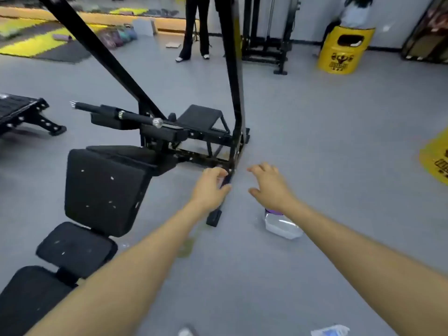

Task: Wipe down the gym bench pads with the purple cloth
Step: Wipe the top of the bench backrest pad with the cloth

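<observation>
- Both hands reach forward over the grey floor (pixel 315 141), bare arms stretched out, neither holding anything.
- The left hand (pixel 210 187) has loosely curled fingers, empty, in front of the low black frame bar (pixel 219 207) of the machine; whether it touches the bar I cannot tell.
- The right hand (pixel 268 184) is spread and relaxed, palm down, above a clear plastic tub (pixel 282 225) on the floor.
- A bit of purple (pixel 274 211) shows at the tub's top edge just under the right wrist; it may be the cloth, but most of it is hidden.
- The bench pads (pixel 104 190) lie to the left: a large black back pad, a smaller seat pad below it, another at the bottom corner, all flecked with pale specks.
- A yellow drum (pixel 341 53) stands far off by the wall, with a person sitting on it.
- Another person's legs (pixel 195 32) stand behind the machine's black uprights.
</observation>
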Demonstrator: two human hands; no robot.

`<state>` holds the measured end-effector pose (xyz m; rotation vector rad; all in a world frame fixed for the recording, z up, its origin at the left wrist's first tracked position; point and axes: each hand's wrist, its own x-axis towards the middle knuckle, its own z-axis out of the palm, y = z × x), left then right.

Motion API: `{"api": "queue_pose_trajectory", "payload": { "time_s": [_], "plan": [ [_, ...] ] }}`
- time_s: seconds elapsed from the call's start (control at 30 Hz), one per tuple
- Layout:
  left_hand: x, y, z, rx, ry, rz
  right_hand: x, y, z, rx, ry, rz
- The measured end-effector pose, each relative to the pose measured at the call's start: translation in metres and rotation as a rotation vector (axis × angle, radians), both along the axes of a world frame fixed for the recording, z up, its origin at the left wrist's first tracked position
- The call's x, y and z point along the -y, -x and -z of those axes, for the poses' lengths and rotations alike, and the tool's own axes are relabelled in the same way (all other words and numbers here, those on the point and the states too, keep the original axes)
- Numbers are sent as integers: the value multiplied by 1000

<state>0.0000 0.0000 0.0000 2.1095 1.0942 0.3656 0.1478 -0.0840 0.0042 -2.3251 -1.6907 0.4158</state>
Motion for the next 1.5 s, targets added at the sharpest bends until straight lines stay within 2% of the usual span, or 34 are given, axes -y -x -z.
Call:
{"api": "queue_pose_trajectory", "payload": {
  "time_s": [0.27, 0.47, 0.67, 0.9, 1.1, 1.3, 1.5],
  "plan": [
    [-26, -142, 88, -159, 105, 173, 9, -141, 83, -57, 141, 300],
    [-78, -247, 176, -263, 206, 280, -24, -239, 166, -119, 236, 477],
    [-128, -322, 280, -388, 298, 288, -62, -310, 270, -219, 316, 563],
    [-162, -375, 419, -479, 377, 259, -95, -362, 417, -310, 442, 523],
    [-178, -402, 540, -531, 439, 100, -125, -398, 536, -343, 521, 426],
    [-186, -439, 644, -555, 490, -61, -138, -435, 626, -320, 558, 344],
    [-185, -466, 716, -578, 503, -130, -138, -459, 686, -319, 563, 307]
  ]
}}
